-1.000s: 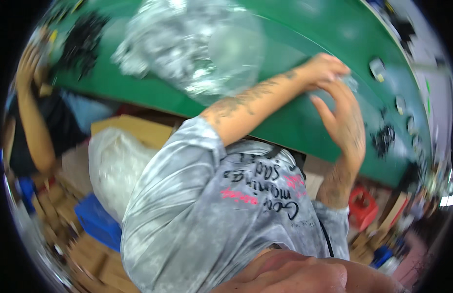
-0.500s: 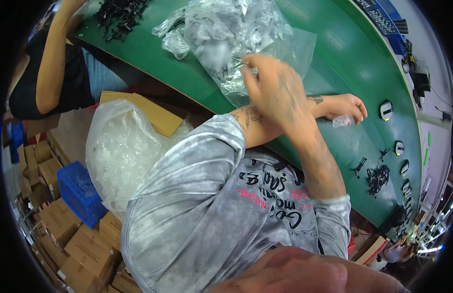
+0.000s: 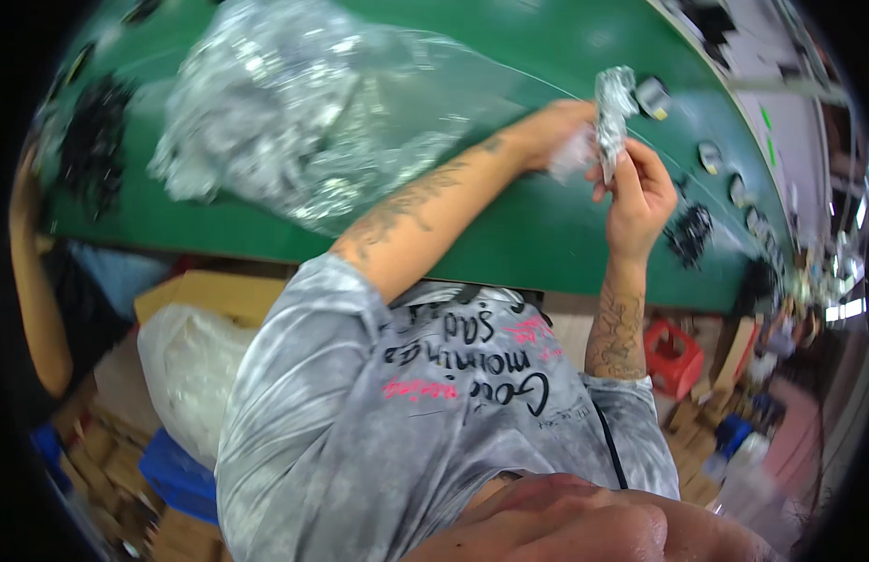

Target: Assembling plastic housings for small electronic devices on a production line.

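Note:
My right hand [image 3: 640,192] pinches a crinkled clear plastic packet [image 3: 614,108] upright between thumb and fingers, above the green table [image 3: 537,239]. My left hand [image 3: 564,129] reaches across from the left and meets the packet's left side. A small crumpled piece of clear plastic [image 3: 573,157] hangs at its curled fingers, which are partly hidden and blurred. To the left, along my left forearm, lies a large clear plastic bag [image 3: 266,103] full of similar crinkled plastic. A small pile of black parts [image 3: 692,234] lies just right of my right hand.
Several small black-and-white devices [image 3: 653,96] line the table's right side. Another black pile [image 3: 95,140] lies far left, near a co-worker's arm [image 3: 39,290]. Below the table edge are a carton [image 3: 214,295], a filled plastic bag [image 3: 195,379], a blue crate [image 3: 177,473] and a red stool [image 3: 673,358].
My right hand has moved from over the large bag to the right and now holds a clear packet. My arms have uncrossed, and both hands have come together. The view has turned.

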Tool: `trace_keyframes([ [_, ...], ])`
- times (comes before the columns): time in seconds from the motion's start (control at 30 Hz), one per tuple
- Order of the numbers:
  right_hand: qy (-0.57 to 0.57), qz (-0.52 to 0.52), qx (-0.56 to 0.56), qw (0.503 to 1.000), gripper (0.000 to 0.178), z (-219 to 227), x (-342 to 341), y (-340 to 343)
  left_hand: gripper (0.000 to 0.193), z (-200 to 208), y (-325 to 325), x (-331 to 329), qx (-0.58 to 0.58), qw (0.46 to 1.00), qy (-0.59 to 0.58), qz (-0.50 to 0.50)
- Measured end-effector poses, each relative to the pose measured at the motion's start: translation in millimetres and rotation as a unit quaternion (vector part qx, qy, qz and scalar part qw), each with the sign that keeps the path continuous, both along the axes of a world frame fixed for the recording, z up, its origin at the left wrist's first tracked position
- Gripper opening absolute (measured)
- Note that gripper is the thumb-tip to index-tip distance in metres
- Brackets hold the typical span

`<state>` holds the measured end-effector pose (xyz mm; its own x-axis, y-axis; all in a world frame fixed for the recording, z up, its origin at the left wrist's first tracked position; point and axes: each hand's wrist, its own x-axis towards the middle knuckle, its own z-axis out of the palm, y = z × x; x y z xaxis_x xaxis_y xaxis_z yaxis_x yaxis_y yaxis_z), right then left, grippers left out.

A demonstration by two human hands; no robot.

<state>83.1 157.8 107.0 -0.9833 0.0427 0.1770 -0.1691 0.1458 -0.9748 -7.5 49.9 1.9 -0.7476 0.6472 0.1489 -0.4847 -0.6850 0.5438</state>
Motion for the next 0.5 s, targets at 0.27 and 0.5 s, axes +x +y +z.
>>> trace_keyframes([
  [0.27,-0.017,-0.158,0.098,0.982,0.014,-34,7,55,0.035,3,13,7,-0.18,0.979,0.093,-0.016],
  [0.5,-0.043,-0.082,-0.15,0.984,0.01,-26,-5,76,0.037,-1,10,11,-0.241,0.963,0.118,0.016],
])
